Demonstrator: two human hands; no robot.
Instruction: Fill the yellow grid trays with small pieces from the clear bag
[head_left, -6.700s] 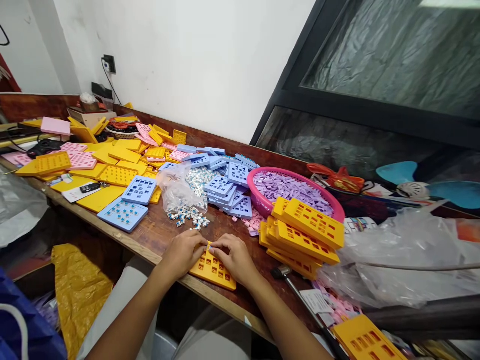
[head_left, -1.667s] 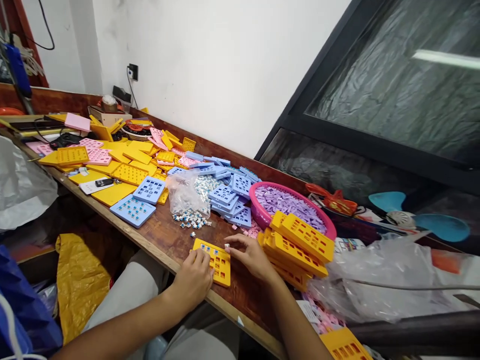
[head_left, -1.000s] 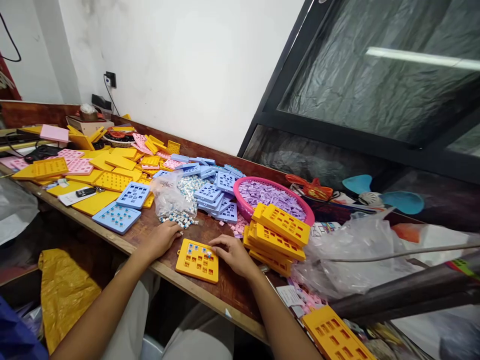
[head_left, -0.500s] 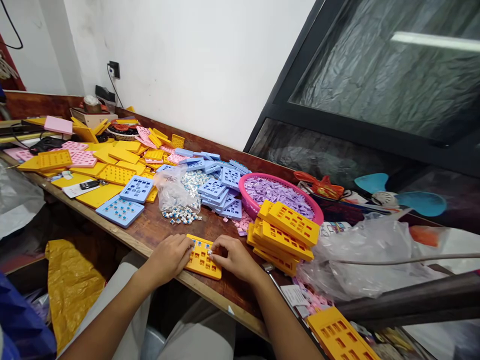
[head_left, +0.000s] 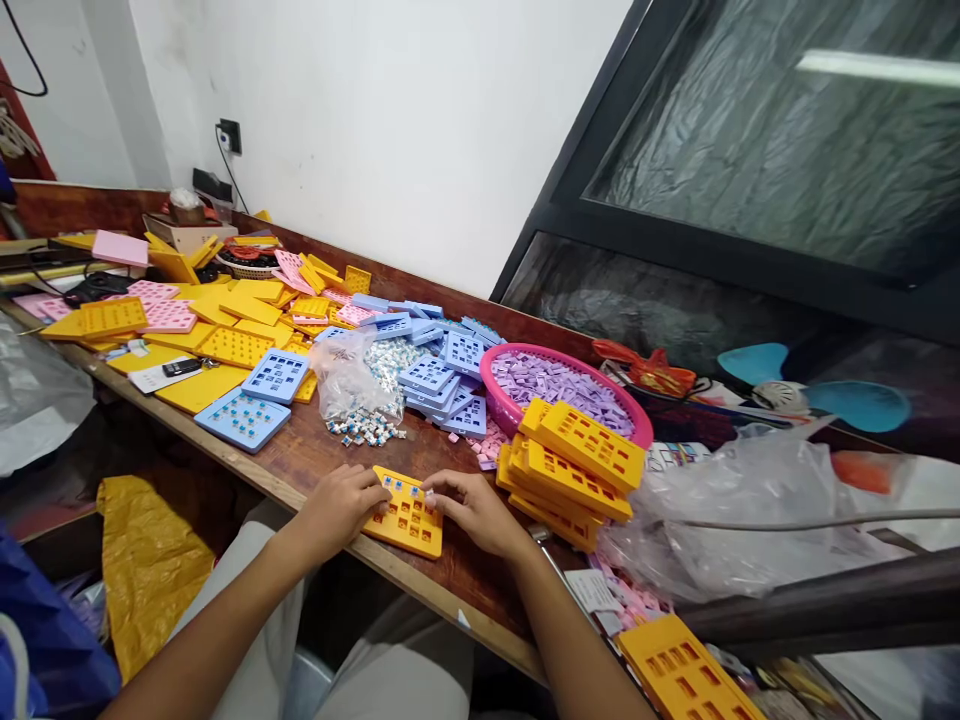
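Left hand point(head_left: 341, 505) steadying yellow tray point(head_left: 405, 517), right hand point(head_left: 472, 510) pinching small switch; best pressing it straight into slot.

No legible text, label, brand, number or sign anywhere; printed paper slips point(head_left: 600, 592) just right of the right hand point(head_left: 474, 511) and a white card point(head_left: 154, 377) far left, both too blurred to read.

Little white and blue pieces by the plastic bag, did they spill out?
It looks so. The little pieces lie loose on the wooden table at the mouth of the clear plastic bag. Small pink pieces lie scattered beside the pink basket too.
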